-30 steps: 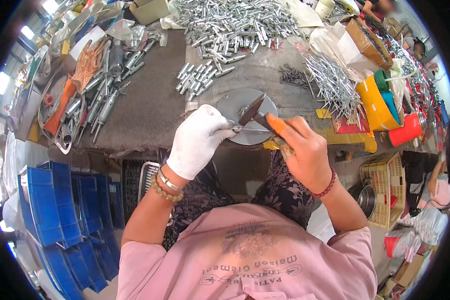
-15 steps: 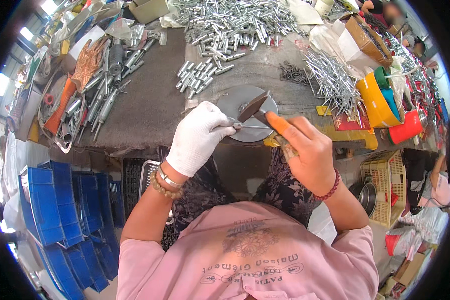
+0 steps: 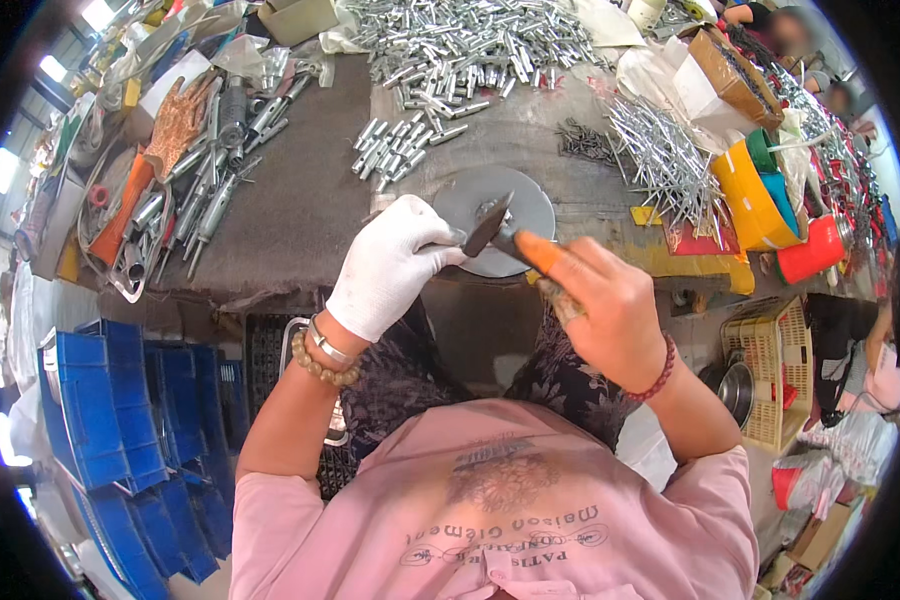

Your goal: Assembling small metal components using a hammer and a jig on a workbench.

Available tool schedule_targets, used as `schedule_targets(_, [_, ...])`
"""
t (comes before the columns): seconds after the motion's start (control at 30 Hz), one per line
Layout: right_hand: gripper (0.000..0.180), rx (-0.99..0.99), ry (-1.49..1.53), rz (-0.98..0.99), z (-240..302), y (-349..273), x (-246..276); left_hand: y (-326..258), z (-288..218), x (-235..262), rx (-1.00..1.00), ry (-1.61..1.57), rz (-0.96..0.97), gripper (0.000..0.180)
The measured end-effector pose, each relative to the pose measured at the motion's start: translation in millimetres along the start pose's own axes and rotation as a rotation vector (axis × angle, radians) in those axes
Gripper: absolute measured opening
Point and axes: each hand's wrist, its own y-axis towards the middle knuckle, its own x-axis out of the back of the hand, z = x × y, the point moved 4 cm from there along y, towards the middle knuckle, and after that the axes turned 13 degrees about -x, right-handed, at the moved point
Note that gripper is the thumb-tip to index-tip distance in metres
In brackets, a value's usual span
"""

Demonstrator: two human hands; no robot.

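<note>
My left hand, in a white glove, is closed in a pinch at the near left edge of a round grey metal plate. Half a second earlier a thin metal rod showed at these fingertips; the hammer now covers it. In my bare right hand is a hammer with a dark head, its handle gripped from the right, a finger wrapped in orange. The hammer head is low over the plate, right beside my left fingertips; whether it touches the rod is hidden.
Beyond the plate lie a small group of metal sleeves and a big heap of them. Thin rods and dark small parts lie right, near a yellow container. Tubular parts lie left; blue bins stand below.
The hammer head has come down and left toward my left fingertips, covering the rod. My right hand has shifted slightly left and down; my left hand has moved slightly left.
</note>
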Motion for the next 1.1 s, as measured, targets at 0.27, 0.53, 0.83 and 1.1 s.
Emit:
schedule_targets(0.27, [0.060, -0.032, 0.170, -0.228, 9.4, 17.6, 30.6, 1.8, 1.9, 3.1, 0.096, -0.079, 0.057, 0.020])
schedule_targets(0.53, [0.063, 0.007, -0.176, 0.025, -3.0, 6.8, 2.0, 4.3, 3.7, 3.7, 0.106, -0.063, 0.070, 0.022])
schedule_targets(0.83, [0.059, 0.039, 0.095, -0.254, 5.7, 2.0, 16.1, 3.8, 4.3, 2.7, 0.111, -0.120, 0.058, 0.023])
schedule_targets(1.1, [0.050, -0.116, -0.006, 0.042, -31.3, 25.7, -12.3, 1.3, 7.0, 2.2, 0.106, -0.115, 0.057, 0.020])
